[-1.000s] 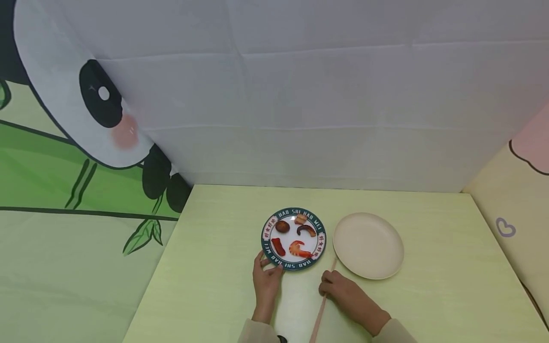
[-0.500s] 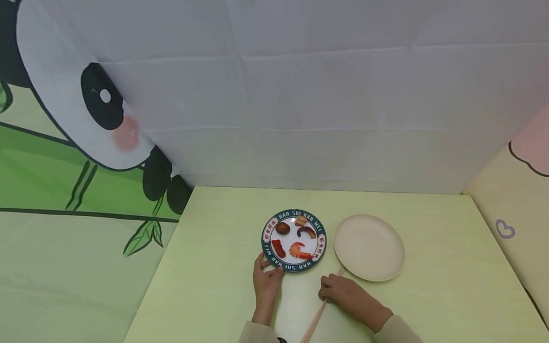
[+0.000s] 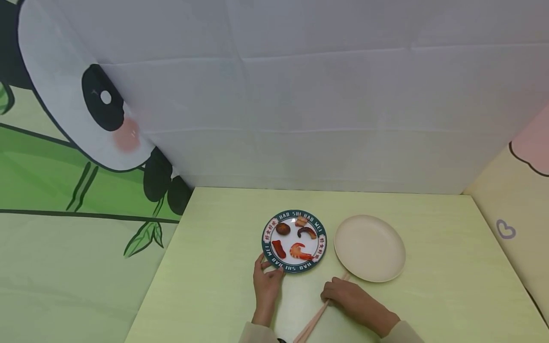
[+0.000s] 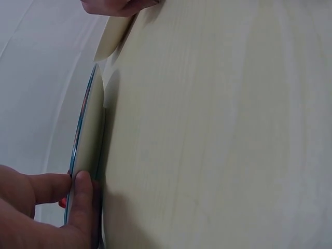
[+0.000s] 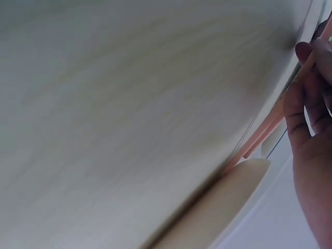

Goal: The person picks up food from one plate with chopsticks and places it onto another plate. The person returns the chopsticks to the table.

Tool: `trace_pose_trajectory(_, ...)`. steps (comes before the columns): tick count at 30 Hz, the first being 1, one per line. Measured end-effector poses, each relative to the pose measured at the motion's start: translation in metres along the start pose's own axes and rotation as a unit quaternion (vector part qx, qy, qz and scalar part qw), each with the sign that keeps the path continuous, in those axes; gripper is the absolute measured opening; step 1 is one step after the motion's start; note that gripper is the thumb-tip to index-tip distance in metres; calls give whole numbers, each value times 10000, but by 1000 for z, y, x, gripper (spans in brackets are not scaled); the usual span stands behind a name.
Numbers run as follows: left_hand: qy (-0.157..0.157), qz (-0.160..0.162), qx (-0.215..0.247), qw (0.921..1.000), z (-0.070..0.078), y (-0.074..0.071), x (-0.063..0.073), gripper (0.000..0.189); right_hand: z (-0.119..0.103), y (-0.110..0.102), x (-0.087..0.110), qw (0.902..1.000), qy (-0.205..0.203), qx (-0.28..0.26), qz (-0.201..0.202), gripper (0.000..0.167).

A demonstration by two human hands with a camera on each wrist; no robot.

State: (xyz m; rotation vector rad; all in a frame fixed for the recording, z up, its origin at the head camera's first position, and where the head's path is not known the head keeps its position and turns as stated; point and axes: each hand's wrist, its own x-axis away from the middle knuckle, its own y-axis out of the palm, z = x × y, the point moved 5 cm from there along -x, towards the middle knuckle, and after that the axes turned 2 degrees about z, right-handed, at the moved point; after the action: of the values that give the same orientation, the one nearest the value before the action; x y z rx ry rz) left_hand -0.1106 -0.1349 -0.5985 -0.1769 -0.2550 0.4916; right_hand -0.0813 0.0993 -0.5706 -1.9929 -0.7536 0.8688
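Observation:
My left hand (image 3: 267,288) pinches the near left rim of a white plate with a dark green lettered border (image 3: 267,233). In the left wrist view, its thumb and fingers lie on both faces of this plate (image 4: 91,119). On the plate sit a shrimp (image 3: 300,251), a round brown piece (image 3: 282,228), a red strip (image 3: 279,248), a dark curved piece (image 3: 305,231) and a tan chunk (image 3: 301,221). My right hand (image 3: 359,304) holds a pair of pinkish chopsticks (image 3: 314,324); their far tips reach the near edge of a plain cream plate (image 3: 370,247). The right wrist view shows the chopsticks (image 5: 267,127) between curled fingers.
A pale yellow table (image 3: 446,267) bears both plates, the cream one to the right of the patterned one. Behind it rises a light grey cloth wall (image 3: 326,119). Printed cartoon panels flank the table left and right.
My right hand has shifted slightly right and nearer, turning the chopsticks so their near ends swing left and the far tips swing right. My left hand stays on the patterned plate.

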Motion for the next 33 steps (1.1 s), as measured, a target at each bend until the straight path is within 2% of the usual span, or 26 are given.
trace_pose_trajectory(10,18,-33,86,10000,0,-1,1,73,-7,-9,5,9978,115,-375,536,15)
trace_pose_trajectory(17,159,-95,128,9997,1,-2,1,74,-7,-9,8,9934,221,-662,907,21)
trace_pose_trajectory(28,66,-63,63,9999,-1,-2,2,73,-8,-7,9,9856,610,-1221,996,25)
trace_pose_trajectory(33,26,-82,4,10000,-3,-1,1,72,-9,-6,10,9809,623,-1370,1231,30)
